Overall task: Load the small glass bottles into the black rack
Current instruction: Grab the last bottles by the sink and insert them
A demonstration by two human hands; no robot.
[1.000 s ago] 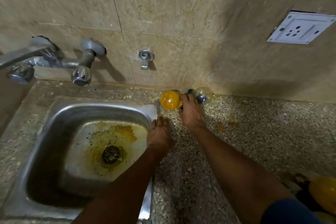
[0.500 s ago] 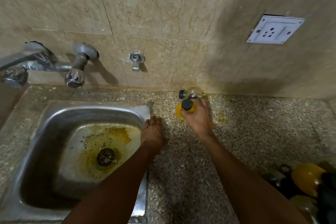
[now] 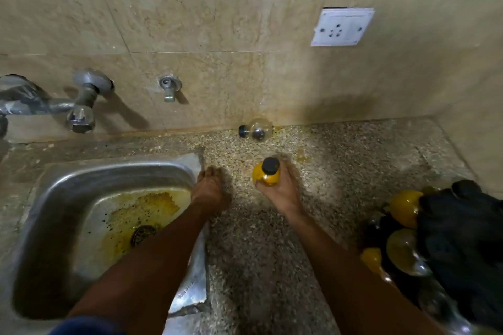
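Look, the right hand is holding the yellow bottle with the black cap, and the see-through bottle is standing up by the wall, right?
Not quite. The head view shows the clear bottle lying on its side by the wall, its cap pointing left. The rest holds: the right hand grips the yellow bottle with the black cap.

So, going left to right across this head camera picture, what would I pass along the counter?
Sink → left hand → yellow bottle in the right hand → black rack holding bottles.
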